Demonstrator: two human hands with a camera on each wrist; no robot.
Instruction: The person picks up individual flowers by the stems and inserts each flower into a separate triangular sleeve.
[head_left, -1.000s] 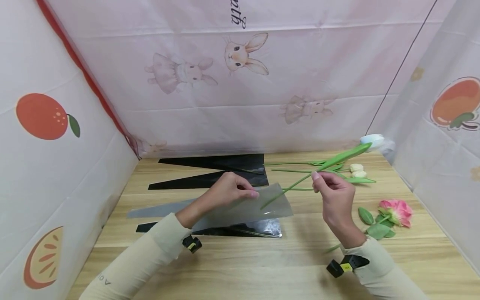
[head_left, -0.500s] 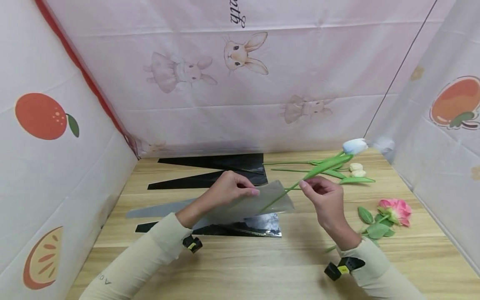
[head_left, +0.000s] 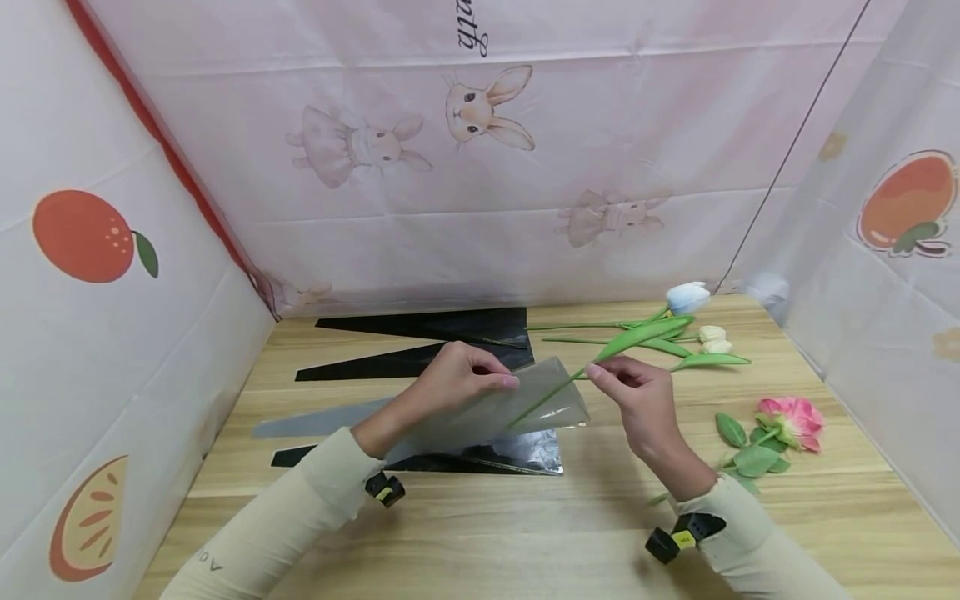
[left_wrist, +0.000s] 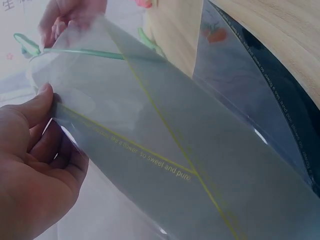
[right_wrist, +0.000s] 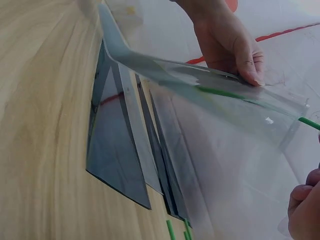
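In the head view my left hand (head_left: 461,379) pinches the upper edge of a translucent grey flower sleeve (head_left: 547,392), near its wide mouth. Gold lettering runs along the sleeve (left_wrist: 115,140) in the left wrist view. My right hand (head_left: 637,396) pinches the green stem of an artificial tulip (head_left: 687,297) with a pale blue-white bloom and a long leaf. The lower stem (right_wrist: 225,93) shows through the clear film inside the sleeve in the right wrist view. The tulip leans up and to the right.
Black flower sleeves (head_left: 420,321) lie on the wooden table (head_left: 480,533), with another (head_left: 525,454) below the held sleeve. Cream tulips (head_left: 715,340) and green stems lie at the back right, and a pink rose (head_left: 791,423) at right. Printed cloth walls (head_left: 480,250) enclose the table.
My right hand has moved left and slightly down with the tulip, and its stem has slid further into the sleeve. The left hand has stayed in place.
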